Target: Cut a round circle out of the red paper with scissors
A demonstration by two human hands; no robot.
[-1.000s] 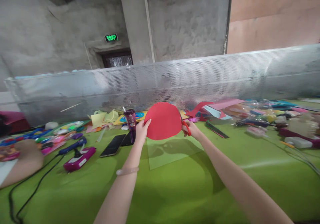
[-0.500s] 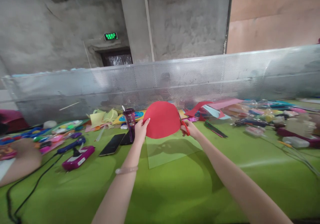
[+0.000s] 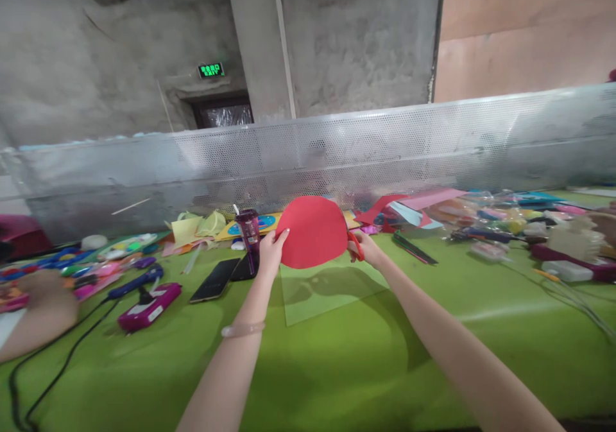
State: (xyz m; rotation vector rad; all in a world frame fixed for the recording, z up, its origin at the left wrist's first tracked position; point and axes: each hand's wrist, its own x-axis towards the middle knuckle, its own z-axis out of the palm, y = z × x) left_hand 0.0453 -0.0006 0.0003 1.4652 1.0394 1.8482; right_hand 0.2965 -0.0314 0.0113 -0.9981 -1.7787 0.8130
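Some left-hand fingers (image 3: 284, 234) pinch red paper (image 3: 314, 233); right-hand fingers (image 3: 367, 244) curl closed round scissors (image 3: 359, 247).

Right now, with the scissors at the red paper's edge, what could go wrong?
The scissors in the right hand sit at the edge of the red paper, so a slip might nick its rounded outline. The left hand pinches only the paper's left side, so it may flex. The cup appears close beside the left hand; a bump could tip it.
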